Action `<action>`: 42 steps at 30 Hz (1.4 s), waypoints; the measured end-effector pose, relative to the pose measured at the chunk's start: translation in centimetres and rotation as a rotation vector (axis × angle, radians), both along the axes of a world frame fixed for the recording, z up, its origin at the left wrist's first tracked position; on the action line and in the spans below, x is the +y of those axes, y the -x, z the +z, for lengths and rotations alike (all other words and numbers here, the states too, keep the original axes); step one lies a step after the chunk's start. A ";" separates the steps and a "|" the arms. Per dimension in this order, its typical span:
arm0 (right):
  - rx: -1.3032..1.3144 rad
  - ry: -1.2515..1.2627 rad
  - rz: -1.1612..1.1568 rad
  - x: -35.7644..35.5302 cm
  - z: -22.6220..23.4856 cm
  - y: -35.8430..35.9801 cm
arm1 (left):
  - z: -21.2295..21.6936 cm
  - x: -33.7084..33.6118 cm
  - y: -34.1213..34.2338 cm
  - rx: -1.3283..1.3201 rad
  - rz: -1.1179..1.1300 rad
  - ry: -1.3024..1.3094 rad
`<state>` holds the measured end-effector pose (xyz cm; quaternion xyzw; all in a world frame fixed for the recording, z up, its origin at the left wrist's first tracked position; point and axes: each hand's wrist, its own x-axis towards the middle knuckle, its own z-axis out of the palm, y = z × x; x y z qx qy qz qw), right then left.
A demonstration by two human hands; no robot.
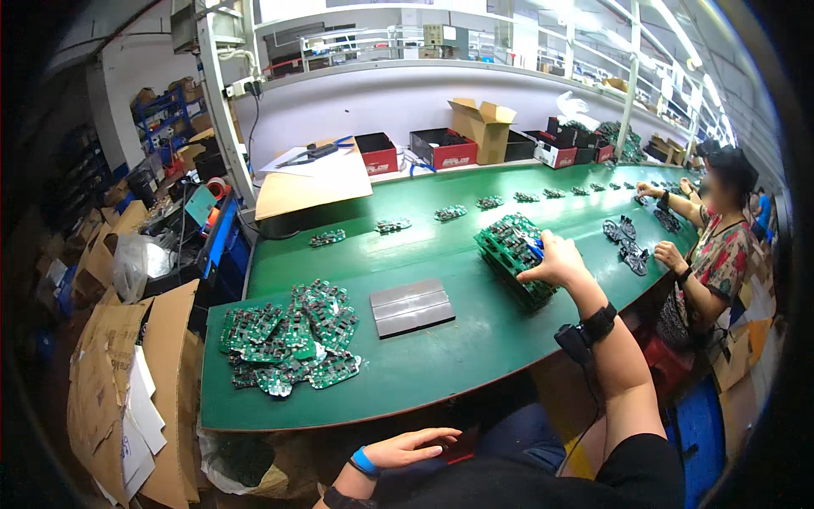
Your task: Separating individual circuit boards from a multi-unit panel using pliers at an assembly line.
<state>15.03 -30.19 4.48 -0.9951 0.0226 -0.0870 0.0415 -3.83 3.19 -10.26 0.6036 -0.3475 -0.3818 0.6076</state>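
Note:
My right hand [555,261] reaches out over the green belt [441,246] and rests on a stack of green circuit boards [511,254], gripping the top of the stack; something blue shows at the fingertips. My left hand [405,450] lies flat and open on my lap below the belt's near edge, holding nothing. A loose pile of green circuit boards [292,337] lies on the belt to the left. A grey ridged metal plate [411,307] sits between the pile and the stack.
Single boards [393,226] lie spaced along the belt's far side. Another person [716,246] works at the right with black parts [627,246]. Red bins [443,148] and a cardboard box [483,129] stand behind. Cardboard [127,382] leans at the left.

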 end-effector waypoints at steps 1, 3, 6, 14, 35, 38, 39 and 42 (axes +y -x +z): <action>-0.008 -0.035 0.008 -0.2 0.4 0.3 | 0.4 0.2 0.0 0.046 0.004 0.033; -0.087 -0.067 0.010 -1.1 1.0 1.4 | 1.2 0.2 -0.2 0.060 0.022 0.066; -0.140 -0.192 0.061 -0.3 2.9 3.9 | 3.1 0.5 -0.9 0.128 0.142 0.175; 0.691 -1.291 0.840 7.9 -3.1 11.7 | 3.9 -3.5 -4.5 0.422 0.800 0.657; 0.193 -1.025 0.885 7.7 -6.9 6.6 | 4.2 -1.1 -5.3 0.602 0.952 0.829; 0.022 -0.928 0.840 7.4 -6.6 5.7 | 4.6 -1.1 -5.4 0.652 0.878 0.885; -0.037 -0.748 0.853 7.3 -5.4 5.2 | 4.6 -1.0 -5.3 0.659 0.889 0.870; -0.411 -0.318 0.825 7.8 -3.5 5.1 | 5.5 -1.7 -5.0 0.659 0.854 0.826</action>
